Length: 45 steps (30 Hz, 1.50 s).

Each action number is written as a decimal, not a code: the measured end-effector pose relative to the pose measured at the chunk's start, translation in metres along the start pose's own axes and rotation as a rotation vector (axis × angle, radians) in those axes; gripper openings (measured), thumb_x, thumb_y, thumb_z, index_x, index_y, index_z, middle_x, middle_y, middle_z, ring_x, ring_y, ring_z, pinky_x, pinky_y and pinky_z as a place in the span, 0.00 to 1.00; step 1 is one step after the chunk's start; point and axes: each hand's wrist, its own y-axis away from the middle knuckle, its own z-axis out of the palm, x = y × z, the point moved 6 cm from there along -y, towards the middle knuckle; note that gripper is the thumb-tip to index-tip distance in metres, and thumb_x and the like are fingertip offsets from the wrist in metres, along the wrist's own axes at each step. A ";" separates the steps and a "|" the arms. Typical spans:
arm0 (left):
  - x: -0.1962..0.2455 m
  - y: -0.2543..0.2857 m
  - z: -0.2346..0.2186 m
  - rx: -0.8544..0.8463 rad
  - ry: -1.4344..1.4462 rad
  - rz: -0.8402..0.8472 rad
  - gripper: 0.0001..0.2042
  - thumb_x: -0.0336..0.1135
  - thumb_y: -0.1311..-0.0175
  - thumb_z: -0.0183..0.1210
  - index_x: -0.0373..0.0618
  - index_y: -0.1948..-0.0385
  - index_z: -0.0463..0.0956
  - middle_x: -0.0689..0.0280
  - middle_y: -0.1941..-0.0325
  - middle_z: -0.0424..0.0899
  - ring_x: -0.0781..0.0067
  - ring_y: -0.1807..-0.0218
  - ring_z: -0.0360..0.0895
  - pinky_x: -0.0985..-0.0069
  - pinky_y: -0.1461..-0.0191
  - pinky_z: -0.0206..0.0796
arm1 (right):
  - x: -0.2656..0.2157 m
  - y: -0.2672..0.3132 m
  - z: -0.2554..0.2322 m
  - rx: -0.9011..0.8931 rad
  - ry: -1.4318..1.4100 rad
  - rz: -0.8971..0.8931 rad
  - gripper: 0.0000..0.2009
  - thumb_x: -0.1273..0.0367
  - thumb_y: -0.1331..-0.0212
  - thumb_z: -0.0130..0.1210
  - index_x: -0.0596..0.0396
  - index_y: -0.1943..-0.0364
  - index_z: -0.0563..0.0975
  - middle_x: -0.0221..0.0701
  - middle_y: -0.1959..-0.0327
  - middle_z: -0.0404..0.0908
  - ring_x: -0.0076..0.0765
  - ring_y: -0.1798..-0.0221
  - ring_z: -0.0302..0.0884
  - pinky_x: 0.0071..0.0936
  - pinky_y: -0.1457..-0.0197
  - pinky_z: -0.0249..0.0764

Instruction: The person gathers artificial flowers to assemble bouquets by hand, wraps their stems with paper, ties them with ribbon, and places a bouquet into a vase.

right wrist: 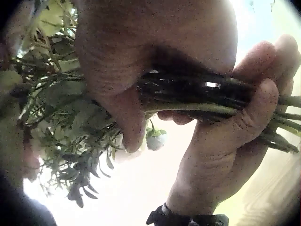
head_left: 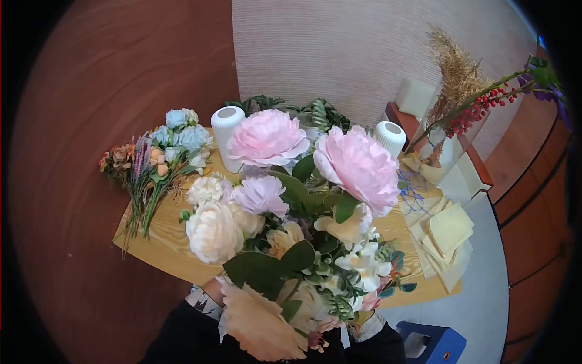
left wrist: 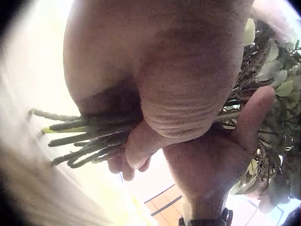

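Observation:
Both hands are round the stems of a large bouquet of artificial flowers point(head_left: 291, 200), which has pink, white, lilac and peach blooms and green leaves. In the head view the blooms cover the hands, leaving only the wrists and sleeves in sight. My left hand point(left wrist: 164, 70) grips the bundled stems point(left wrist: 89, 136) near their cut ends, its thumb bent over them. Closer to the flower heads, my right hand point(right wrist: 155, 47) holds the same bundle, with its thumb point(right wrist: 129, 125) down over the stems. The stem ends stick out past the left hand, close over the wooden surface in the left wrist view.
On the wooden table point(head_left: 157, 242) lie more flowers point(head_left: 163, 145) at left. Two white ribbed vases point(head_left: 225, 148) stand behind the bouquet. Yellowish wrapping sheets point(head_left: 445, 236) are at right, near a vase of dried grass point(head_left: 451, 79) and red berries. A blue stool point(head_left: 436, 340) stands below.

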 end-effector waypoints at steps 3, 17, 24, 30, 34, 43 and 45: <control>0.004 -0.001 -0.003 -0.016 0.001 -0.006 0.21 0.31 0.53 0.59 0.42 0.52 0.70 0.58 0.55 0.77 0.66 0.51 0.73 0.72 0.48 0.63 | 0.142 0.008 0.025 -0.009 -0.024 -0.013 0.23 0.69 0.51 0.60 0.56 0.49 0.67 0.29 0.55 0.70 0.29 0.51 0.66 0.29 0.50 0.65; 0.017 -0.015 -0.114 -0.105 0.045 -0.059 0.22 0.32 0.53 0.60 0.42 0.52 0.69 0.58 0.55 0.77 0.67 0.51 0.73 0.72 0.48 0.63 | -0.034 -0.096 0.021 -0.025 -0.158 -0.043 0.22 0.69 0.50 0.59 0.56 0.49 0.67 0.29 0.56 0.69 0.29 0.53 0.66 0.29 0.52 0.66; 0.015 -0.014 -0.118 -0.055 0.302 0.133 0.21 0.37 0.55 0.64 0.40 0.58 0.73 0.61 0.64 0.79 0.75 0.59 0.74 0.75 0.55 0.66 | -0.051 -0.097 0.016 -0.023 -0.230 -0.035 0.22 0.69 0.50 0.58 0.55 0.49 0.67 0.28 0.57 0.69 0.29 0.54 0.66 0.28 0.52 0.66; -0.004 -0.026 -0.097 -0.252 0.069 0.271 0.13 0.40 0.48 0.61 0.38 0.74 0.75 0.68 0.81 0.75 0.81 0.76 0.71 0.82 0.71 0.65 | -0.066 -0.118 0.016 -0.023 -0.286 -0.039 0.21 0.69 0.49 0.58 0.55 0.49 0.67 0.28 0.57 0.69 0.29 0.54 0.66 0.28 0.53 0.67; 0.046 -0.016 -0.099 -0.482 0.652 0.323 0.11 0.38 0.44 0.59 0.38 0.69 0.76 0.67 0.77 0.76 0.83 0.73 0.72 0.81 0.70 0.66 | -0.057 -0.104 0.016 -0.013 -0.336 -0.025 0.21 0.69 0.49 0.57 0.55 0.49 0.67 0.28 0.58 0.69 0.28 0.55 0.66 0.28 0.54 0.67; 0.059 -0.084 -0.077 0.561 0.019 0.638 0.19 0.37 0.46 0.60 0.42 0.53 0.70 0.63 0.62 0.78 0.67 0.60 0.75 0.71 0.51 0.66 | -0.003 -0.099 0.024 -0.015 -0.418 -0.028 0.20 0.70 0.48 0.56 0.54 0.50 0.67 0.28 0.58 0.69 0.28 0.56 0.66 0.28 0.55 0.67; 0.002 -0.026 -0.104 0.543 0.008 0.639 0.20 0.37 0.47 0.60 0.42 0.53 0.70 0.63 0.62 0.78 0.68 0.60 0.75 0.71 0.52 0.67 | -0.045 -0.060 0.003 -0.024 -0.437 -0.037 0.20 0.70 0.48 0.56 0.54 0.50 0.67 0.28 0.58 0.69 0.28 0.56 0.66 0.28 0.55 0.67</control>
